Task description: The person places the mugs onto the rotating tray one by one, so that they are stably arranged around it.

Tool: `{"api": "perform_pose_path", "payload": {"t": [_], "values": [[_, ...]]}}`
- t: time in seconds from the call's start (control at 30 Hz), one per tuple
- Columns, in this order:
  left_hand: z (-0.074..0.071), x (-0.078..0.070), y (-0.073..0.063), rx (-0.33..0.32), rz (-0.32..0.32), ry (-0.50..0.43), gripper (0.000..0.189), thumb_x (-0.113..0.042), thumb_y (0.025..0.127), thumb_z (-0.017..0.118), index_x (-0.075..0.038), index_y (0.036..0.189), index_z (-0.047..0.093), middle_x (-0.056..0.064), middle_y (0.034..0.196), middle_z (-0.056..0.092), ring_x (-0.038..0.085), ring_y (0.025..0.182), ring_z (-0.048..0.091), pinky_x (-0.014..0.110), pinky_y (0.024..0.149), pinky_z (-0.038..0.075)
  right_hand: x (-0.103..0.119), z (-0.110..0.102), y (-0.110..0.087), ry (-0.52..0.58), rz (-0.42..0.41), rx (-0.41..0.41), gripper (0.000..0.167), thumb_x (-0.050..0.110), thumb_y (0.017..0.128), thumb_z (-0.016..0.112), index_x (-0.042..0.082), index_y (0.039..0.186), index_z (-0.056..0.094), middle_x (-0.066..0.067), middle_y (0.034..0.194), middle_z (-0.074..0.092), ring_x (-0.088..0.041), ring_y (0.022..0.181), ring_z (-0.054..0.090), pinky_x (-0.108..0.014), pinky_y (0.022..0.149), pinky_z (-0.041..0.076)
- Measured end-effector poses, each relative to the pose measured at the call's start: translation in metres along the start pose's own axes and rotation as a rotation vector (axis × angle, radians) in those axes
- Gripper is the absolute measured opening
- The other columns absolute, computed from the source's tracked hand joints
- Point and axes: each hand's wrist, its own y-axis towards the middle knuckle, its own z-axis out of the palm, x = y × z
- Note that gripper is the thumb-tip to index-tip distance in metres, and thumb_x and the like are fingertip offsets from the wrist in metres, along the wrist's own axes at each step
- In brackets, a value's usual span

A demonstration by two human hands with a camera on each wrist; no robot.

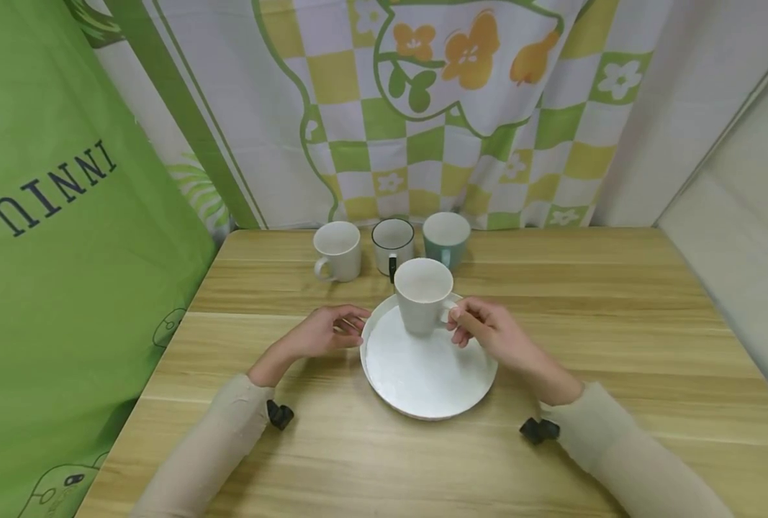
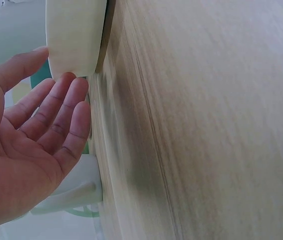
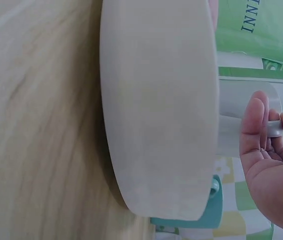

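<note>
A white mug [image 1: 424, 295] is upright over the far part of a round white tray [image 1: 432, 378]; I cannot tell whether its base touches the tray. My right hand [image 1: 490, 331] pinches the mug's handle [image 3: 274, 128] between thumb and fingers. At the tray's left rim is my left hand [image 1: 325, 331], its fingers loosely bent. The left wrist view has its thumb and fingertips at the tray's side wall [image 2: 75, 37], not gripping it.
Behind the tray, a white mug [image 1: 338, 252], a white mug with a dark rim and black handle [image 1: 393, 244] and a teal mug [image 1: 447, 237] stand in a row on the wooden table [image 1: 591, 324]. A patterned curtain [image 1: 384, 144] hangs behind, and a green cloth [image 1: 66, 288] hangs at left.
</note>
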Motion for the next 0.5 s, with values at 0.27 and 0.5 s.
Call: {"api": "perform_pose_path", "payload": {"t": [0.27,0.5], "values": [[-0.001,-0.001,0.0,0.005,-0.014,-0.001,0.047,-0.007,0.088,0.075,0.003,0.131,0.059,0.02,0.112,0.071,0.026,0.098,0.071,0.026,0.084,0.059,-0.004,0.009,0.006,0.011,-0.007,0.018,0.024,0.019,0.105,0.051,0.0,0.099,0.064,-0.029,0.098,0.064,-0.014,0.074,0.066,-0.027,0.069,0.059],[-0.001,0.0,0.0,0.003,0.002,0.005,0.047,-0.007,0.088,0.076,0.004,0.131,0.059,0.02,0.111,0.071,0.029,0.099,0.071,0.032,0.086,0.059,-0.008,0.017,0.011,0.01,0.005,0.041,0.024,0.018,0.105,0.051,-0.001,0.097,0.064,-0.028,0.098,0.064,-0.014,0.074,0.066,-0.027,0.069,0.058]]}}
